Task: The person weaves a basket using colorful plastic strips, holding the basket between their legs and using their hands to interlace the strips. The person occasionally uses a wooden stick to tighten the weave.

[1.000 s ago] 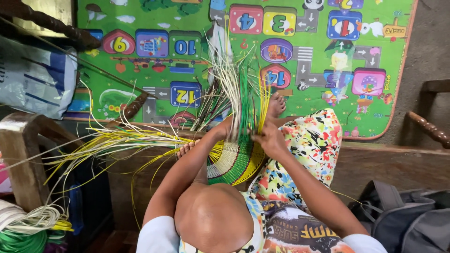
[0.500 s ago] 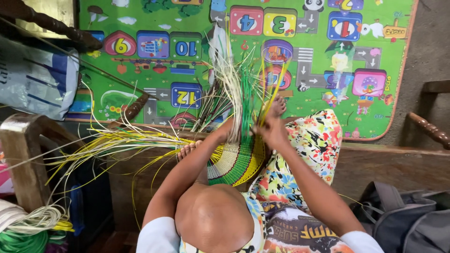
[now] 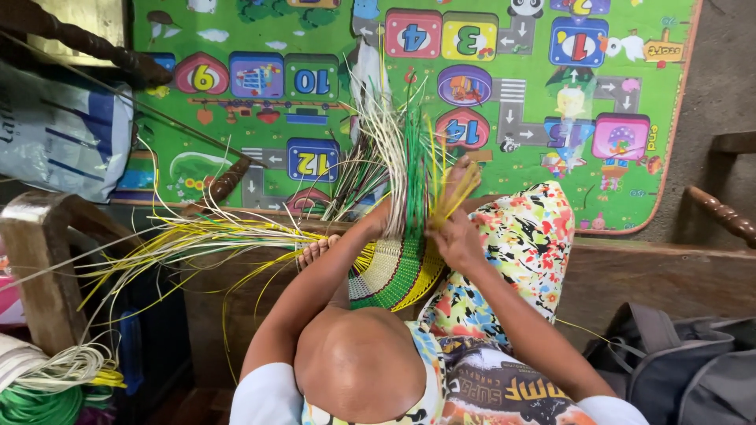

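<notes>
Fingers of the right hand (image 3: 450, 236) pinch a few yellow strips (image 3: 457, 193) that stick up just above the woven piece (image 3: 398, 271); fingertips pressed together on them. Left hand (image 3: 380, 223) grips the upper edge of the weave, fingers curled, exact pinch hard to tell behind the strands. Woven piece sits directly under both hands, a rounded fan of cream, green and yellow bands, resting against the lap between the floral-trouser knee (image 3: 520, 244) and a bare foot (image 3: 315, 250). Person's head (image 3: 358, 362) is closest to camera, below the weave. Loose strands (image 3: 390, 149), cream and green, fan upward from the weave past the fingers. Long yellow and cream strips (image 3: 197, 236) trail off left over a wooden bench edge (image 3: 630, 267). Grey bag (image 3: 669, 362) lies lower right. Coiled green and cream strips (image 3: 47, 386) sit lower left beside a wooden post (image 3: 43, 267). Farther out, a green play mat (image 3: 504, 86) with coloured number tiles covers the floor; white plastic sack (image 3: 59, 134) at far left.
</notes>
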